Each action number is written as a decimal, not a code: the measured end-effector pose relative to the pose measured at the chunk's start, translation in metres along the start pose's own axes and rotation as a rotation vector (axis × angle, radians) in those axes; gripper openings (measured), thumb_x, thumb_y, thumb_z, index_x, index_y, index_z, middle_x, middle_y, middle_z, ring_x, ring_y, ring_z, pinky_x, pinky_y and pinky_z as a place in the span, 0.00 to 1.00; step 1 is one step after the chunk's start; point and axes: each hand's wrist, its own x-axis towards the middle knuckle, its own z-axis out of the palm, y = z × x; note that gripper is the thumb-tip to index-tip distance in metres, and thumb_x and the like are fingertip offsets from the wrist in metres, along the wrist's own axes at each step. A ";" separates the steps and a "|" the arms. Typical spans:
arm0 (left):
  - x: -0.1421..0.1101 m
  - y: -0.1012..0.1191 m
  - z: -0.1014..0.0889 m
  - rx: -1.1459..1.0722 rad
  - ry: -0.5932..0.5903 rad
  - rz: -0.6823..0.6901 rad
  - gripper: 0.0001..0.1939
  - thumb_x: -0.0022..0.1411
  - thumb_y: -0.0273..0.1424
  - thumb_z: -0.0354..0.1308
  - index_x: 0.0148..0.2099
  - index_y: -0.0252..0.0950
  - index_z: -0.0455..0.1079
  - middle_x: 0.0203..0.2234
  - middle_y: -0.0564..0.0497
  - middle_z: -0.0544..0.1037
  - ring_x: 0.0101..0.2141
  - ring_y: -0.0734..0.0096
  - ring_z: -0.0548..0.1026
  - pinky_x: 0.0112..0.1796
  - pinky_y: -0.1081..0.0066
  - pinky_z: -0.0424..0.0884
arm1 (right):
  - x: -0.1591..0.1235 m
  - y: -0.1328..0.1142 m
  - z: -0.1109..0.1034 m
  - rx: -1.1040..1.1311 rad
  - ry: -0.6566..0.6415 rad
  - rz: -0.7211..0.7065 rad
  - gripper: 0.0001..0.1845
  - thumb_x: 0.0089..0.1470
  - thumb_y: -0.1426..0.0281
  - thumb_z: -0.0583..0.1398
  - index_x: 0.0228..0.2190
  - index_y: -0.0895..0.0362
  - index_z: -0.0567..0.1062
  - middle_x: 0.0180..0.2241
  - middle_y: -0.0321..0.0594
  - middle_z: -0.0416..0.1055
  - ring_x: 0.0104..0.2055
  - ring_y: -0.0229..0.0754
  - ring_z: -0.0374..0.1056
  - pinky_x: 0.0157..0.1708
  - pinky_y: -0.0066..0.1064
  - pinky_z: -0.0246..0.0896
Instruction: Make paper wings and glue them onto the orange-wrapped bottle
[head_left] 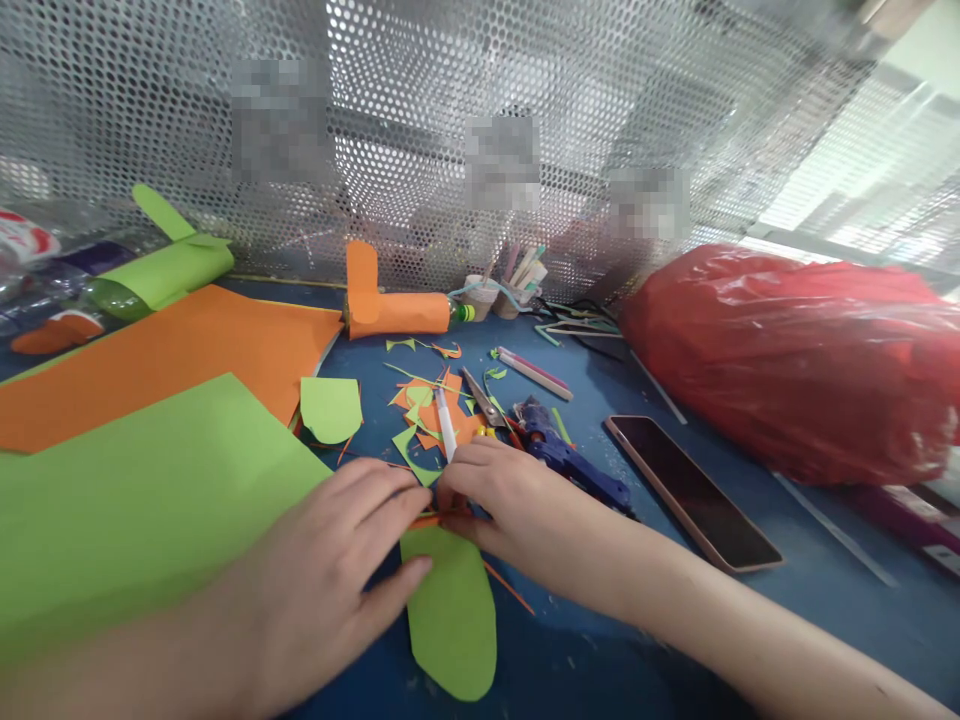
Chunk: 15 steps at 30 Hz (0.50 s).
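Note:
My left hand [341,565] lies on the blue table, fingers bent, thumb pressing the edge of a rounded green paper piece [454,625]. My right hand [510,500] is closed around a white pen [446,425] that sticks up and away from me; its fingertips meet the left fingers at the top of the green piece, where a thin orange strip [431,518] shows. Orange and green paper scraps [427,410] lie just beyond the hands.
Large green sheet [127,500] and orange sheet [172,355] at left. Scissors [484,398] and a blue glue gun [570,460] lie right of the scraps. A phone [694,492], a red plastic bag [802,360], paper-wrapped bottles [397,310] and a perforated metal screen [480,130] behind.

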 end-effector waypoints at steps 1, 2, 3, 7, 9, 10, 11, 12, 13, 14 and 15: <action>0.000 -0.005 0.003 -0.003 -0.015 -0.013 0.14 0.67 0.30 0.52 0.52 0.29 0.68 0.44 0.39 0.77 0.46 0.51 0.72 0.45 0.53 0.73 | 0.000 0.000 0.000 0.000 0.005 -0.004 0.03 0.55 0.79 0.64 0.30 0.61 0.75 0.32 0.39 0.72 0.37 0.41 0.68 0.37 0.29 0.62; 0.000 -0.009 0.005 -0.014 -0.040 -0.032 0.13 0.66 0.29 0.53 0.51 0.30 0.68 0.44 0.40 0.76 0.46 0.51 0.71 0.45 0.53 0.73 | 0.000 -0.001 0.000 0.000 0.008 -0.009 0.04 0.55 0.79 0.64 0.30 0.61 0.75 0.32 0.38 0.71 0.37 0.40 0.67 0.37 0.29 0.62; 0.000 -0.013 0.008 -0.034 -0.058 -0.046 0.12 0.65 0.28 0.54 0.50 0.31 0.69 0.43 0.41 0.76 0.46 0.52 0.70 0.44 0.54 0.73 | -0.001 -0.001 0.001 0.001 0.010 -0.012 0.05 0.55 0.80 0.63 0.30 0.60 0.74 0.32 0.38 0.70 0.37 0.40 0.67 0.36 0.28 0.61; -0.001 -0.016 0.012 -0.146 -0.103 -0.041 0.06 0.67 0.25 0.53 0.45 0.36 0.69 0.39 0.47 0.75 0.44 0.57 0.69 0.44 0.59 0.71 | -0.003 0.000 0.002 0.019 -0.003 -0.001 0.06 0.55 0.81 0.62 0.29 0.60 0.74 0.31 0.36 0.70 0.36 0.39 0.66 0.36 0.28 0.60; 0.000 -0.015 0.012 -0.194 -0.102 -0.034 0.05 0.68 0.24 0.52 0.42 0.36 0.68 0.36 0.49 0.75 0.42 0.60 0.68 0.46 0.60 0.69 | -0.004 0.001 0.002 0.032 -0.017 0.018 0.06 0.55 0.81 0.63 0.30 0.60 0.74 0.30 0.36 0.70 0.35 0.38 0.66 0.35 0.28 0.60; 0.000 -0.014 0.012 -0.213 -0.096 -0.033 0.06 0.68 0.23 0.51 0.42 0.36 0.68 0.35 0.50 0.74 0.42 0.61 0.68 0.46 0.60 0.68 | -0.003 0.001 0.002 0.037 -0.021 0.021 0.06 0.55 0.81 0.63 0.30 0.60 0.74 0.30 0.36 0.70 0.35 0.38 0.66 0.35 0.27 0.60; 0.000 -0.014 0.012 -0.229 -0.090 -0.032 0.06 0.68 0.23 0.50 0.41 0.35 0.68 0.35 0.50 0.74 0.41 0.61 0.68 0.47 0.60 0.67 | -0.003 0.001 0.002 0.040 -0.022 0.015 0.06 0.55 0.81 0.63 0.30 0.60 0.75 0.30 0.36 0.70 0.35 0.38 0.66 0.35 0.27 0.60; 0.000 -0.014 0.012 -0.240 -0.088 -0.030 0.07 0.69 0.22 0.50 0.40 0.35 0.68 0.34 0.50 0.74 0.41 0.62 0.67 0.46 0.60 0.67 | -0.003 0.002 0.002 0.040 -0.020 0.002 0.05 0.55 0.81 0.63 0.31 0.60 0.75 0.30 0.36 0.70 0.35 0.38 0.66 0.35 0.27 0.60; 0.000 -0.014 0.011 -0.249 -0.085 -0.023 0.07 0.69 0.22 0.50 0.39 0.34 0.68 0.33 0.50 0.74 0.40 0.62 0.67 0.46 0.60 0.67 | -0.002 0.002 0.002 0.036 -0.015 -0.018 0.06 0.54 0.81 0.63 0.31 0.60 0.75 0.30 0.36 0.70 0.35 0.38 0.66 0.35 0.27 0.60; 0.000 -0.014 0.011 -0.252 -0.085 -0.012 0.08 0.69 0.22 0.49 0.38 0.34 0.69 0.32 0.50 0.74 0.39 0.62 0.67 0.45 0.61 0.68 | -0.002 0.003 0.002 0.026 -0.008 -0.042 0.06 0.54 0.81 0.63 0.30 0.60 0.75 0.29 0.35 0.69 0.35 0.38 0.66 0.35 0.26 0.59; 0.000 -0.015 0.011 -0.248 -0.084 0.009 0.09 0.69 0.22 0.49 0.38 0.34 0.69 0.32 0.50 0.74 0.39 0.63 0.67 0.44 0.61 0.68 | -0.002 0.003 0.001 0.010 0.000 -0.069 0.06 0.54 0.81 0.63 0.30 0.60 0.75 0.29 0.35 0.69 0.34 0.38 0.65 0.35 0.26 0.59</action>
